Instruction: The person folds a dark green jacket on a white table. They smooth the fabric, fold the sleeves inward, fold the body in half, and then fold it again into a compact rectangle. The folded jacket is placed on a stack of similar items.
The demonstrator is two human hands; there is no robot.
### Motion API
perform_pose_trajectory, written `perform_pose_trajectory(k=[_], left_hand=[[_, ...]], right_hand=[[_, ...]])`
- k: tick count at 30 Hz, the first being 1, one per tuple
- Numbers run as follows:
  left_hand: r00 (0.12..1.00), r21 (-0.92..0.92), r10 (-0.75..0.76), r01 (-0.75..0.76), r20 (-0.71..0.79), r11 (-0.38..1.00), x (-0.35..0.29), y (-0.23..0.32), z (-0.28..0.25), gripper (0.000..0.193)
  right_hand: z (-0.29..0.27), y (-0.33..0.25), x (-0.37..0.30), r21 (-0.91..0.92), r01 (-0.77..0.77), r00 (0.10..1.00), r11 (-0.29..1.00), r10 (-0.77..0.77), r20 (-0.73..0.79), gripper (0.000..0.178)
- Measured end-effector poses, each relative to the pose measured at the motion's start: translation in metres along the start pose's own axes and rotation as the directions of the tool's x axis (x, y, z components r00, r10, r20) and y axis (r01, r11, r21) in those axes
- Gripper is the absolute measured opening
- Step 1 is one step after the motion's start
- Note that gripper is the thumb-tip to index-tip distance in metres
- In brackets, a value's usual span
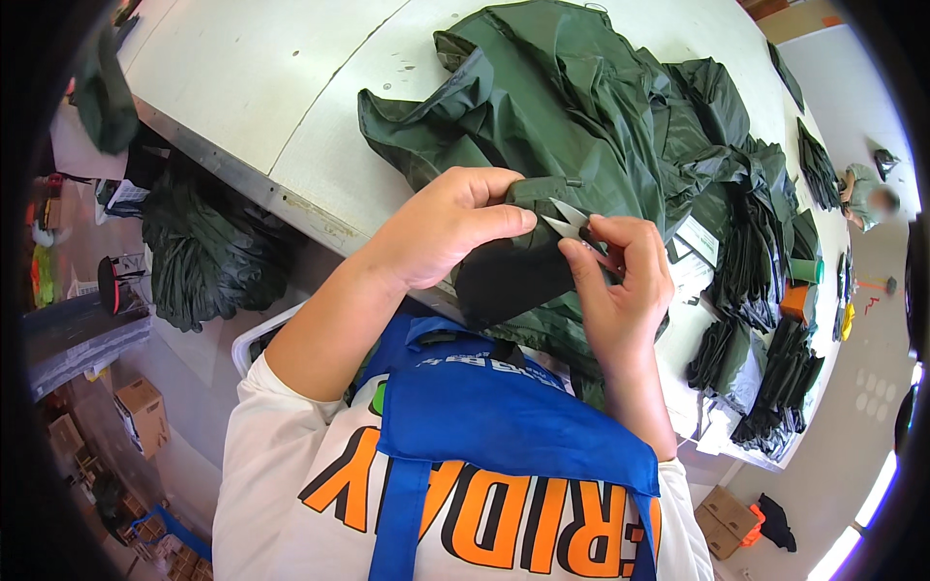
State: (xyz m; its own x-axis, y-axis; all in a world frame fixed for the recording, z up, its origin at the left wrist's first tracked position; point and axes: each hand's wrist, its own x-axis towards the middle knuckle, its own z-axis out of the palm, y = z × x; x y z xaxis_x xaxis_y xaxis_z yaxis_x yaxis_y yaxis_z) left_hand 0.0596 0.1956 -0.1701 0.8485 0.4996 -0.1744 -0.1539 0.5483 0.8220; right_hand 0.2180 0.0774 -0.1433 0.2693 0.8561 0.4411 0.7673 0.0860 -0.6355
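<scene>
My left hand [441,228] is closed on the edge of a dark green fabric piece [509,276], thumb on top, near the front edge of the table. In my right hand [630,281] is a pair of thread snips [569,219], their pointed blades apart and directed left at the fabric edge by my left thumb. Whether the blades touch the fabric I cannot tell. The held piece hangs over the table edge in front of my blue apron [504,407]. A large crumpled dark green sheet of coated fabric [572,107] spreads behind both hands.
Folded dark green bundles [760,378] lie along the white table [291,58] on the right, near a green spool [806,271] and white papers [693,252]. A fabric heap [208,252] hangs below the table at left. Another person [862,194] is at far right.
</scene>
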Motion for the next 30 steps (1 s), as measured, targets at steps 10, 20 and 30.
perform_pose_trajectory(k=[10, 20, 30], left_hand=[[0.992, 0.284, -0.128, 0.123, -0.002, 0.951, -0.025, -0.014, -0.018, 0.017], [0.834, 0.927, 0.466, 0.134, -0.297, 0.351, 0.019, 0.005, -0.147, 0.073], [0.891, 0.706, 0.249, 0.105, -0.380, 0.700, 0.048, 0.032, -0.169, 0.014]], right_hand=[[0.014, 0.022, -0.004, 0.537, -0.408, 0.905, 0.738, 0.405, 0.132, 0.030], [0.056, 0.144, -0.027, -0.213, -0.333, 0.906, 0.919, 0.374, 0.200, 0.034], [0.020, 0.151, -0.033, -0.011, -0.624, 0.755, 0.781, 0.606, 0.249, 0.020]])
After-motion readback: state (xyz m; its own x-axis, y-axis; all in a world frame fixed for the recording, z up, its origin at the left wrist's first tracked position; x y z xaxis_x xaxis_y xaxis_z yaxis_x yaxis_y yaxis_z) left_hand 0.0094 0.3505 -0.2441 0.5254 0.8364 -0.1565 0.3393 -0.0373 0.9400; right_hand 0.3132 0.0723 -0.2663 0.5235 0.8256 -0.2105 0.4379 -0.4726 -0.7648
